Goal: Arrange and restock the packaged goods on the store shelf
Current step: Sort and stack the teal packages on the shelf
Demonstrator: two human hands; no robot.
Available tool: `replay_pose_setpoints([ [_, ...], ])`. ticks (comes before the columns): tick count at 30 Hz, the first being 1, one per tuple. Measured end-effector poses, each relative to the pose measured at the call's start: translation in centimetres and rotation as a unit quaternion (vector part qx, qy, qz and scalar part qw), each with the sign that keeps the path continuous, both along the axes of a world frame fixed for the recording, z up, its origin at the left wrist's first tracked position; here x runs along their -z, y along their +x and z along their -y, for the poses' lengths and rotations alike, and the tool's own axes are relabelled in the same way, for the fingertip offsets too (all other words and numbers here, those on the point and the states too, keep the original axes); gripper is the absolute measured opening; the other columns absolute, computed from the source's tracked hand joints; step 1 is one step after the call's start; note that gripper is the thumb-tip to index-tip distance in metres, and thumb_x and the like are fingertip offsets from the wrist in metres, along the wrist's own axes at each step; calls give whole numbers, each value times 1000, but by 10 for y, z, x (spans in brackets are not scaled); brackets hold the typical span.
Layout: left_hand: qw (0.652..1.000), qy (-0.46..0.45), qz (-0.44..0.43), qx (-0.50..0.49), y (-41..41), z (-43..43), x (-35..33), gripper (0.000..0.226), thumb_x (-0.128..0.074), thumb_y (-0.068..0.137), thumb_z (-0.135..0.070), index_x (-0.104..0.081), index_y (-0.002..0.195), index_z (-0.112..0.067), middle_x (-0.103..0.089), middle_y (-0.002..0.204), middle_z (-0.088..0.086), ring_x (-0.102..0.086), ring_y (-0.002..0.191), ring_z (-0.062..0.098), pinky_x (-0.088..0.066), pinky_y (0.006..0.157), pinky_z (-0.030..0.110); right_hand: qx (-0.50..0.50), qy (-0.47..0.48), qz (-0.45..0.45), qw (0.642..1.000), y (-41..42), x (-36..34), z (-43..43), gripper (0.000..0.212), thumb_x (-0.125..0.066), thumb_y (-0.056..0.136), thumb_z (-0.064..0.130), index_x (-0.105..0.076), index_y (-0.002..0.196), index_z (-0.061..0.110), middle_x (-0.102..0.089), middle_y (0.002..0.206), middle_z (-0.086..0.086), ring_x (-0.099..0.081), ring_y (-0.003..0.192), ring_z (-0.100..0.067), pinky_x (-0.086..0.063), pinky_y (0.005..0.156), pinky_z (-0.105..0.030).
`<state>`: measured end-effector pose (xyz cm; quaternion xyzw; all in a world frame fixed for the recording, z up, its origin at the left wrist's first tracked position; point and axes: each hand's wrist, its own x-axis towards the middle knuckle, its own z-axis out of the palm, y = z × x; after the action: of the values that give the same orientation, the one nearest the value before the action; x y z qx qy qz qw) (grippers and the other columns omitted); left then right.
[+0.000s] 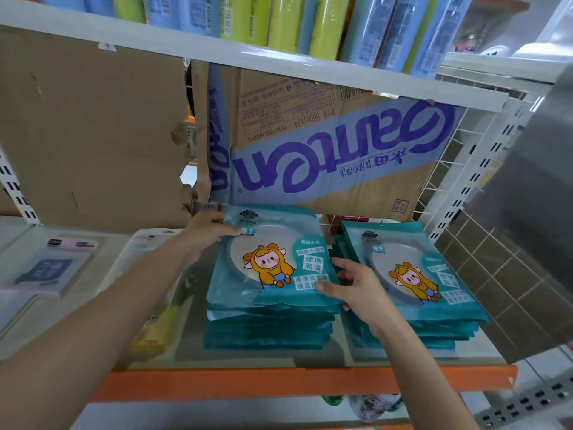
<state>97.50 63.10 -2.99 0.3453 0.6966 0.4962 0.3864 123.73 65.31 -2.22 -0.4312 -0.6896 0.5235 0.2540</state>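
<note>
Though inverted, carton (335, 144) behind mirror packets (269, 290).
</note>
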Motion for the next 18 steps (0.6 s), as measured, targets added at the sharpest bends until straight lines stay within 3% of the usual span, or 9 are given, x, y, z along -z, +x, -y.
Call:
replay_pose_setpoints([
  [3,1000,-12,9,-1,1,1,2,33,-67,80,-7,-60,112,-2,-61,102,8,-55,80,15,-40,60,21,-13,2,-1,1000,1,0,1,28,-65,83,3,-52,102,19,-57,82,7,-56,64,-5,-37,42,-7],
  [6,1000,-8,1,5,0,2,3,36,-67,81,-9,-60,116,-5,-62,99,3,-57,92,20,-40,62,21,-13,7,-17,1000,2,1,0,30,-64,83,2,-48,86,28,-57,80,8,-56,59,-2,-37,42,-7],
  [10,1000,2,-15,-1,2,3,6,36,-65,82,-9,-59,118,-6,-60,108,4,-54,85,13,-40,73,21,-17,14,-28,999,2,4,-1,31,-64,83,5,-49,84,31,-58,82,9,-57,66,-4,-39,44,-6],
  [13,999,15,-28,-2,0,3,9,38,-66,82,-10,-60,119,-6,-62,117,9,-55,98,19,-42,85,27,-8,31,-32,999,0,9,-2,28,-65,83,6,-51,87,30,-59,83,9,-57,70,-5,-40,45,-7],
  [18,999,21,-36,6,-3,3,9,40,-66,82,-13,-58,122,-12,-62,113,5,-57,106,22,-45,93,30,10,37,-20,999,-1,13,-3,29,-66,83,14,-51,105,25,-57,89,10,-57,79,-4,-45,55,-10],
])
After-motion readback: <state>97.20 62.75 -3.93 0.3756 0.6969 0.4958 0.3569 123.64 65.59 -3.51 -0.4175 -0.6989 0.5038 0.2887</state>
